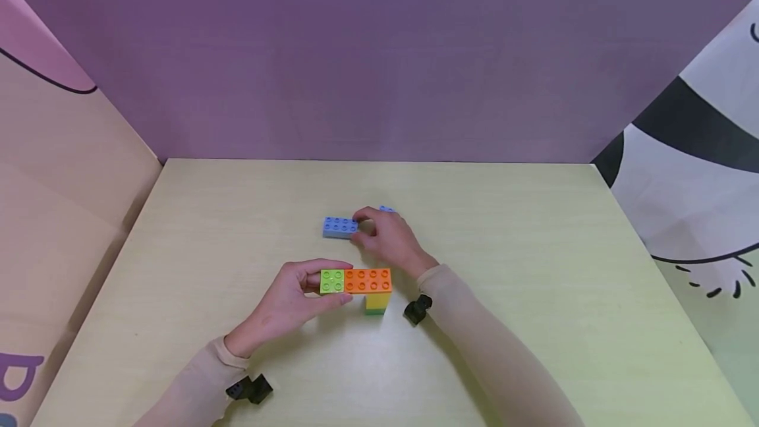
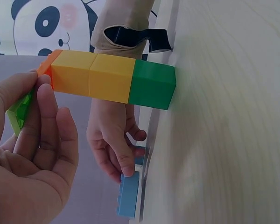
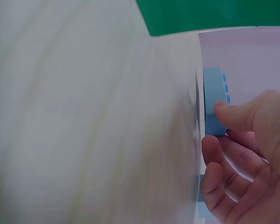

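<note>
My left hand (image 1: 290,295) holds a joined block build by its left end, thumb and fingers on either side of the lime green brick (image 1: 332,281). An orange brick (image 1: 367,281) extends to the right from there. Under its far end hang yellow bricks (image 2: 112,77) and a dark green brick (image 2: 154,85) as a column. Farther back, my right hand (image 1: 388,237) pinches the right end of a blue brick (image 1: 339,227), whose studs face up. A second blue brick (image 1: 387,209) lies behind the right hand, mostly hidden by it.
The pale wooden table (image 1: 504,242) meets a purple wall (image 1: 379,58) at the back. Side panels stand left and right, the right one (image 1: 700,196) with a printed panda. Black cameras (image 1: 418,310) are worn on both wrists.
</note>
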Demonstrator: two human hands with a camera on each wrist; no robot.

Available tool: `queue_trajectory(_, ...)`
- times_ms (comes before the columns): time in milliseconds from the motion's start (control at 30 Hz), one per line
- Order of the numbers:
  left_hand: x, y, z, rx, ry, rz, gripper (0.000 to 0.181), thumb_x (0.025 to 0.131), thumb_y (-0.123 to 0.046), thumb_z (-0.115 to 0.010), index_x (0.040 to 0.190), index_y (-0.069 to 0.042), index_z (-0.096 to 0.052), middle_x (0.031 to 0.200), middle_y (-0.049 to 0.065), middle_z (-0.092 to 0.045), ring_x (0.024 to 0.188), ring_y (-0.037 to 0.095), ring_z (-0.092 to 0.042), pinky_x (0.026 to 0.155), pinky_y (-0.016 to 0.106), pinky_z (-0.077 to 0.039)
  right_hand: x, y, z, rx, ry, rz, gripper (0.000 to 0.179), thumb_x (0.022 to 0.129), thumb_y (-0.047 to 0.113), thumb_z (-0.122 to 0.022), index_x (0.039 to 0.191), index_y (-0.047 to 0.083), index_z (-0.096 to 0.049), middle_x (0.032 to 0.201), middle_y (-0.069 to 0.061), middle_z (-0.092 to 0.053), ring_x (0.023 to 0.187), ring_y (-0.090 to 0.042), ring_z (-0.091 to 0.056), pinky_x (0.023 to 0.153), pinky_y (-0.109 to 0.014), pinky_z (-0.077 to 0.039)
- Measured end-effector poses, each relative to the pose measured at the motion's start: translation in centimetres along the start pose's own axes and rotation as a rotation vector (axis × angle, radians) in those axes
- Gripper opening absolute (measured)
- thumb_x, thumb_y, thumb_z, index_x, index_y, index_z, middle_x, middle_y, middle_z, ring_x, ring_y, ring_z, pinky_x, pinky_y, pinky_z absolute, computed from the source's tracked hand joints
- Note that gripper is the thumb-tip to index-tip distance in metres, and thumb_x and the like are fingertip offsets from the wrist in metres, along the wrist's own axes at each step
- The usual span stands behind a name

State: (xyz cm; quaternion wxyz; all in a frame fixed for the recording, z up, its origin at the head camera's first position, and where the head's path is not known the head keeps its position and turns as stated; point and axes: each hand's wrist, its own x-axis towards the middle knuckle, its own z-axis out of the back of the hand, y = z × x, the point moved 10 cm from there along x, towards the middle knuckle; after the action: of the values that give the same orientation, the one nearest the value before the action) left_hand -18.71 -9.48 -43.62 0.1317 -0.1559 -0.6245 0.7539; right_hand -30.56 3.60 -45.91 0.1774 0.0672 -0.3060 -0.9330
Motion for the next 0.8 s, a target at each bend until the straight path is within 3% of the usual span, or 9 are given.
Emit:
queue_trajectory(267,-0.1,0.0,0.2,0.008,-0.004,0.004,0.043,0.083,-0.027,-0.081,0.123,-0.021,-0.069,0.102,0.005,-0.077,0.073,0.015,-0.064,0.051,0.018,-0.035,-0.7,0.6,0.5,0.046,0.005,0.029,0.033,0.092,0.03,-0.072,0.123,0.021,-0.065,0.115,0.006,-0.069,0.082,-0.013,-0.06,0.067,-0.025,-0.053)
queue_trajectory(533,0.0,0.2,0.2,0.01,-0.004,0.004,0.042,0.083,-0.028,-0.081,0.123,-0.021,-0.069,0.1,0.005,-0.077,0.073,0.015,-0.065,0.054,0.018,-0.038,-2.0,0.9,1.4,0.173,0.003,0.052,0.031,0.092,0.027,-0.072,0.119,0.014,-0.066,0.11,0.002,-0.069,0.099,-0.014,-0.066,0.083,-0.029,-0.058)
queue_trajectory(800,0.1,0.1,0.3,0.026,-0.006,-0.006,0.043,0.082,-0.028,-0.082,0.123,-0.021,-0.069,0.102,0.005,-0.077,0.074,0.016,-0.066,0.054,0.019,-0.039,-3.4,1.7,2.7,0.25,-0.03,0.093,0.028,0.09,0.022,-0.073,0.116,0.013,-0.068,0.113,0.001,-0.071,0.1,-0.016,-0.07,0.085,-0.029,-0.059)
